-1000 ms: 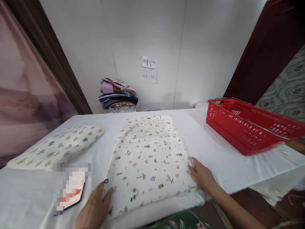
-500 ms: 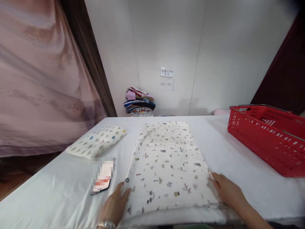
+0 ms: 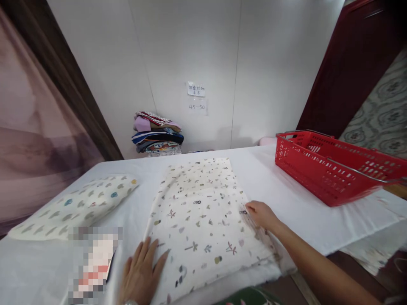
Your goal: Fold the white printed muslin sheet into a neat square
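A folded white cloth (image 3: 203, 224) printed with small palm trees and leaves lies lengthwise before me, its near end at the table's front edge. My left hand (image 3: 141, 269) rests flat with fingers spread, on the cloth's left edge near the front. At the right edge, about midway along, my right hand (image 3: 262, 215) is closed on the cloth, and the fabric there is slightly gathered. The right fingertips are partly hidden. Left of the cloth lies a white pillow-like bundle (image 3: 82, 203) with grey cloud-like prints. A blurred-out phone-like object (image 3: 95, 267) is beside my left hand.
A red plastic basket (image 3: 321, 173) with metal handles stands on the white-covered table (image 3: 254, 169) at the right. Behind the table's far edge is a stack of folded fabrics (image 3: 157, 133). Paper labels (image 3: 196, 99) hang on the wall, and a pink curtain (image 3: 32, 148) hangs at left.
My right hand has moved farther up the cloth's right edge and closed on it. My left hand now lies flatter on the left edge. The view has turned to the right.
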`<state>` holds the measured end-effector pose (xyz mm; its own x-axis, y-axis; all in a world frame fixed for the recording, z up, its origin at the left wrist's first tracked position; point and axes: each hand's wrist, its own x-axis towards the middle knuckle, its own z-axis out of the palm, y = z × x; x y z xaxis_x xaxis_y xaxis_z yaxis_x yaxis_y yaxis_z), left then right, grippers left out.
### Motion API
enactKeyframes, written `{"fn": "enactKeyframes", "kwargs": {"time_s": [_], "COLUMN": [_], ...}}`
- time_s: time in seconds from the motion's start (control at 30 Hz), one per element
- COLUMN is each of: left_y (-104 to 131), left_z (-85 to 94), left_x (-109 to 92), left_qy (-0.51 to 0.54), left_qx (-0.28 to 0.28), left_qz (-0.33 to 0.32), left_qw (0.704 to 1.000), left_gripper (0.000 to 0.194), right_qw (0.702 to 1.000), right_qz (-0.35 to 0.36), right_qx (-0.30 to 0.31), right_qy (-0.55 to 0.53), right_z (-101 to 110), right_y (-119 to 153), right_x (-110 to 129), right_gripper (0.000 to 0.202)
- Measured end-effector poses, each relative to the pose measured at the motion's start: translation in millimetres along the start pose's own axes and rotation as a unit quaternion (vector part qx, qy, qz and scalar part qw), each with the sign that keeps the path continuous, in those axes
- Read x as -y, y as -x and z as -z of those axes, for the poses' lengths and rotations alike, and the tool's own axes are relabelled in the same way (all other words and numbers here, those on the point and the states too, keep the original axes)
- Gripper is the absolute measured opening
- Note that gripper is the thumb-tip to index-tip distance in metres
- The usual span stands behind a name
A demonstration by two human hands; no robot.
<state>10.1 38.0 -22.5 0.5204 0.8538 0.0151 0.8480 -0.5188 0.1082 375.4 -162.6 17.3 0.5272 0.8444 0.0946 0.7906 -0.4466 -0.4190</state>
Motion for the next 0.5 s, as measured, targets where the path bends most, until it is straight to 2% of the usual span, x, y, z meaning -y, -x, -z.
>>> {"fn": "enactKeyframes", "kwargs": {"time_s": [0.13,0.3,0.4,0.5], "left_y": [-0.8,-2.1,-2.9,-3.6], "left_z": [-4.6,-6.0,-9.8,-14.6], "left_x": [4.0,5.9,10.0,16.0], "left_qy": [0.008,0.009,0.003,0.001], "left_qx": [0.002,0.009,0.017,0.014], "left_qz": [0.009,0.009,0.013,-0.001], "left_qw": [1.0,1.0,1.0,1.0], "left_gripper": [0.063,0.064,0.064,0.063], "right_qw": [0.992,0.986,0.98,0.975], "right_qz": [-0.117,-0.168,-0.199,-0.217], "right_qx": [-0.025,-0.02,-0.004,-0.006], "right_qy": [-0.049,-0.01,0.013,0.038], "right_z": [1.3,-9.9,-17.7,-23.6], "right_y": [-55.6,-117.3,-139.4,-149.1], "right_x": [-18.5,-29.7,-28.4,-24.0], "right_gripper": [0.026,0.023,0.025,0.026]}}
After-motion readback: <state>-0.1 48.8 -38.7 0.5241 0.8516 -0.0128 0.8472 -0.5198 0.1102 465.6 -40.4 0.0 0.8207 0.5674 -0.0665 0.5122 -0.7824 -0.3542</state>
